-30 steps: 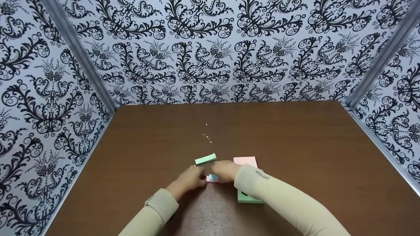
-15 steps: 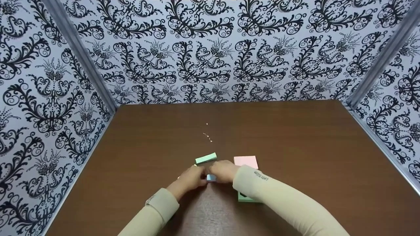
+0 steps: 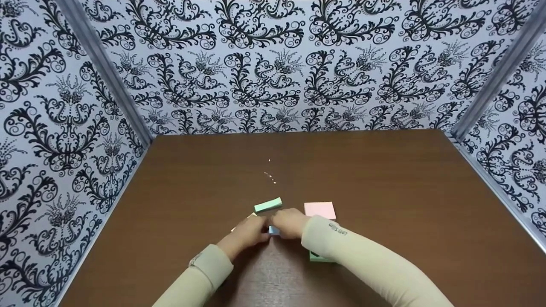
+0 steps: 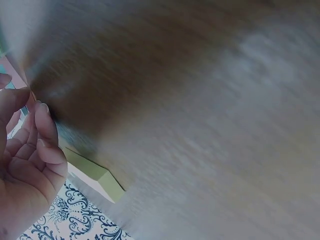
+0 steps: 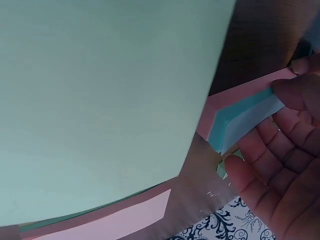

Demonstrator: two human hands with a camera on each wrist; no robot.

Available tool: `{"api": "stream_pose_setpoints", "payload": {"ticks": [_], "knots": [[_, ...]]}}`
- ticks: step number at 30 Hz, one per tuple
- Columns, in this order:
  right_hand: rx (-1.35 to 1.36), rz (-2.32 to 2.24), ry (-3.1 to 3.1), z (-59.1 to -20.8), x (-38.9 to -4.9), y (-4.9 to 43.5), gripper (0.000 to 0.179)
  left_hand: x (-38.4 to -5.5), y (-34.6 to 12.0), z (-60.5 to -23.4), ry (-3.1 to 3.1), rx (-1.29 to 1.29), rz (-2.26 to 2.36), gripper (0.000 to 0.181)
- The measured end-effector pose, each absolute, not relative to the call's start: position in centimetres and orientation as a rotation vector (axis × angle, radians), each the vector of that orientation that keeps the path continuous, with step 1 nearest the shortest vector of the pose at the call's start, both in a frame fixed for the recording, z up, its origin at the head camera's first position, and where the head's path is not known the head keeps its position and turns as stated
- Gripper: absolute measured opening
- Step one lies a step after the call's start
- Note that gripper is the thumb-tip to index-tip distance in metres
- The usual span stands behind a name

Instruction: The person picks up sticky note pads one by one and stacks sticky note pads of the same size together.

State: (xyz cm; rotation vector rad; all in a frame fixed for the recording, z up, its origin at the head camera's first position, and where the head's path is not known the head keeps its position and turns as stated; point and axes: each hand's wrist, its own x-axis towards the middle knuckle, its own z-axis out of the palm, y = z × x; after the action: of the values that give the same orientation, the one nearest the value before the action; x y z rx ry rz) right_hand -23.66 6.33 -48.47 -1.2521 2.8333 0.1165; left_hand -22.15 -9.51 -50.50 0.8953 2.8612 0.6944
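Both hands meet at a small stack of strip-shaped sticky note pads in the middle of the table. My right hand pinches the blue sticky note pad between thumb and fingers, over the pink sticky note pad. Opposite it, my left hand has thumb and index finger closed at the stack's left end, where a pink edge shows in the left wrist view. From the head, just a bit of blue shows between the hands; the fingertips are largely hidden.
Beyond the hands lies a green strip pad. A yellow pad sits beside my left hand. Right of my right hand are a pink square pad and a larger green pad, partly under the forearm. White specks dot the table.
The blue pad has shifted over the pink one, so pink no longer shows at the front in the head view. My right hand has edged slightly left; my left hand has hardly moved.
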Motion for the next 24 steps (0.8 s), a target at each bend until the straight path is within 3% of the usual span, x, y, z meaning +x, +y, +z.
{"api": "stream_pose_setpoints", "payload": {"ticks": [7, 24], "knots": [[-1.224, 0.188, 2.832, -48.29, -23.41, 6.12, 0.012, -22.01, -9.54, -50.32, 2.851, 0.931, 0.664, 0.018], [-1.256, 0.142, 2.854, -47.71, -22.98, 6.18, 0.015, -22.13, -9.34, -50.61, 2.866, 0.923, 0.715, 0.011]]}}
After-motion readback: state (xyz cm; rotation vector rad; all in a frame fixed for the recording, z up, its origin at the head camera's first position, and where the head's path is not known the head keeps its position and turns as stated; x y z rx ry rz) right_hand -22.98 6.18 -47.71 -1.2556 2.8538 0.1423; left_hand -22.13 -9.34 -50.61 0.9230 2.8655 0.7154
